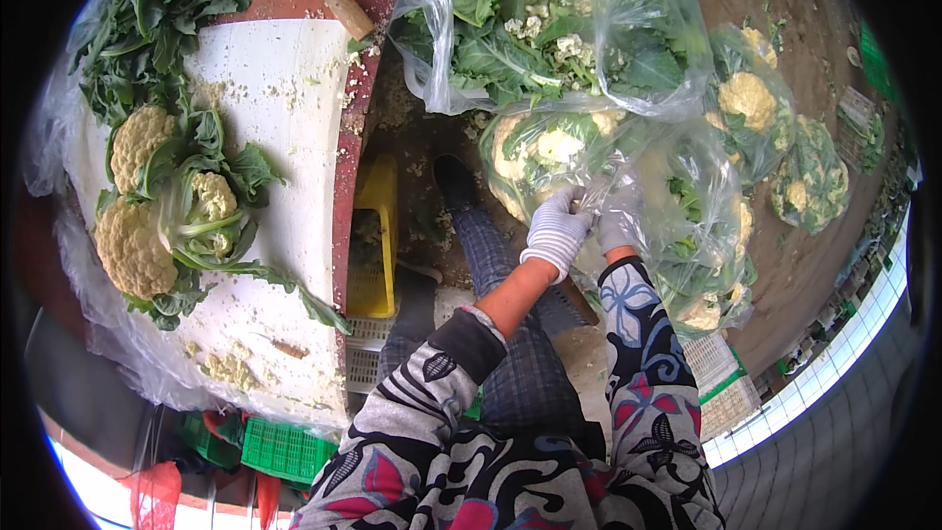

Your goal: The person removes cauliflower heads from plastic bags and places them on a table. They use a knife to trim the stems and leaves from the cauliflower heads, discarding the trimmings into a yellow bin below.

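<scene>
Both my hands wear pale grey-white gloves. My left hand (557,230) pinches the gathered film of a clear plastic bag (599,194) beside the bagged cauliflower. My right hand (618,228) is right next to it, partly covered by the film, with its fingertips hidden; it appears to grip the same film. Just beyond my hands lies a bag of cauliflower heads (557,149) with green leaves. To the right, more cauliflower in clear plastic (692,226) bulges close to my right wrist.
A bag-lined bin of leaf trimmings (530,71) stands at the far side. More bagged cauliflower (748,103) lies right on the brown floor. On the left white board (309,167) lie untrimmed cauliflowers (137,247). A wood-handled cleaver (345,12) rests near its far edge, above a yellow crate (378,236).
</scene>
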Tool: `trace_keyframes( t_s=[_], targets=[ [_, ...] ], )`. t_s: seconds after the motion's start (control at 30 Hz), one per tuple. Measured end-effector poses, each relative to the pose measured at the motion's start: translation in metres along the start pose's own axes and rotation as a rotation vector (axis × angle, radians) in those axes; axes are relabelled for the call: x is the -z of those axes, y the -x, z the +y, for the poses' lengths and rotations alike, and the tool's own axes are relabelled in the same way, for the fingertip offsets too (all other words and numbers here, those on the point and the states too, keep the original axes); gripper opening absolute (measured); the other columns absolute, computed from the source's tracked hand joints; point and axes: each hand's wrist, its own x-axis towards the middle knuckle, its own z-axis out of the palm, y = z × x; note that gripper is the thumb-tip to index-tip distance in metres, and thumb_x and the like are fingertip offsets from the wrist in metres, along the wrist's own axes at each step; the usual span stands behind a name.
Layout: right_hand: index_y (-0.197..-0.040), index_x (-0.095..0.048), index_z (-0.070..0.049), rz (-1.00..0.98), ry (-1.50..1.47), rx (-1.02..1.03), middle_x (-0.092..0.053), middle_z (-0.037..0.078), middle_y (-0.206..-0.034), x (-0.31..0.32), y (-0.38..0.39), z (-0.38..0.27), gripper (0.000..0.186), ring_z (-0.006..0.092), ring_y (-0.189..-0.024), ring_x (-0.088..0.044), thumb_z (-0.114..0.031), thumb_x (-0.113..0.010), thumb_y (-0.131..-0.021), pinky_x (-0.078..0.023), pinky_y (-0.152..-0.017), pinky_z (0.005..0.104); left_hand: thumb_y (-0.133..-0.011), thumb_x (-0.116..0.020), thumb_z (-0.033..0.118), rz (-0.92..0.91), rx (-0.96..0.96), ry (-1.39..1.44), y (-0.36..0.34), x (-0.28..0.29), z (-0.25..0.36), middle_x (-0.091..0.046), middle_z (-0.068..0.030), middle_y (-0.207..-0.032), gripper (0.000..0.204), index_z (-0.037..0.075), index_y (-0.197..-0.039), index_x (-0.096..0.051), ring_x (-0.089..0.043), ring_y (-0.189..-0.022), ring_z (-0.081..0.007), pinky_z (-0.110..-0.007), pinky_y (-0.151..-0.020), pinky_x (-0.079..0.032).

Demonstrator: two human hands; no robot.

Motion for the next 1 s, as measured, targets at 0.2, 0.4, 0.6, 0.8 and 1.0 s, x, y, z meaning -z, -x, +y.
trace_keyframes(
  t_s=[0.2,0.4,0.6,0.8,1.0],
  targets=[
    [-0.134,-0.049,0.006,0.063,-0.076,0.088,-0.058,0.029,-0.128,0.01,-0.012,0.01,0.068,0.0399,-0.116,-0.058,-0.037,-0.071,-0.086,-0.045,-0.097,0.0443,-0.085,-0.066,-0.003,-0.078,0.017,0.383,0.012,0.004,-0.006,-0.069,-0.007,-0.081,0.015,-0.003,-0.1,-0.069,-0.063,-0.069,-0.0135,-0.028,-0.064,-0.053],
    [-0.138,-0.043,0.008,0.216,0.235,0.276,-0.049,0.031,-0.137,-0.028,-0.038,-0.012,0.087,0.0408,-0.126,-0.05,-0.046,-0.076,-0.079,-0.039,-0.107,0.0415,-0.085,-0.069,-0.002,-0.071,0.023,0.448,0.028,0.007,0.002,-0.071,-0.0064,-0.087,0.019,-0.004,-0.104,-0.07,-0.064,-0.074,-0.0121,-0.026,-0.069,-0.054],
    [-0.138,-0.044,0.008,0.187,0.206,0.256,-0.05,0.031,-0.137,-0.03,-0.05,-0.025,0.087,0.0402,-0.126,-0.051,-0.046,-0.077,-0.078,-0.039,-0.107,0.0411,-0.083,-0.071,0.0,-0.051,-0.037,0.463,0.025,0.017,0.015,-0.072,-0.006,-0.089,0.021,-0.003,-0.104,-0.071,-0.065,-0.076,-0.0114,-0.026,-0.071,-0.053],
    [-0.137,-0.045,0.008,0.162,0.172,0.266,-0.05,0.03,-0.137,-0.037,-0.06,-0.033,0.087,0.0396,-0.125,-0.051,-0.046,-0.078,-0.077,-0.039,-0.107,0.0407,-0.082,-0.073,0.001,-0.028,-0.063,0.483,0.024,0.029,0.028,-0.07,-0.0048,-0.085,0.022,-0.003,-0.104,-0.071,-0.061,-0.07,-0.0098,-0.025,-0.066,-0.051],
    [-0.136,-0.046,0.008,0.159,0.149,0.249,-0.05,0.03,-0.136,-0.034,-0.064,-0.029,0.088,0.039,-0.124,-0.052,-0.046,-0.079,-0.075,-0.039,-0.107,0.0403,-0.08,-0.075,0.001,-0.036,-0.079,0.469,0.022,0.027,0.031,-0.071,-0.0052,-0.084,0.022,-0.003,-0.102,-0.072,-0.062,-0.069,-0.0106,-0.025,-0.065,-0.052]
  ],
)
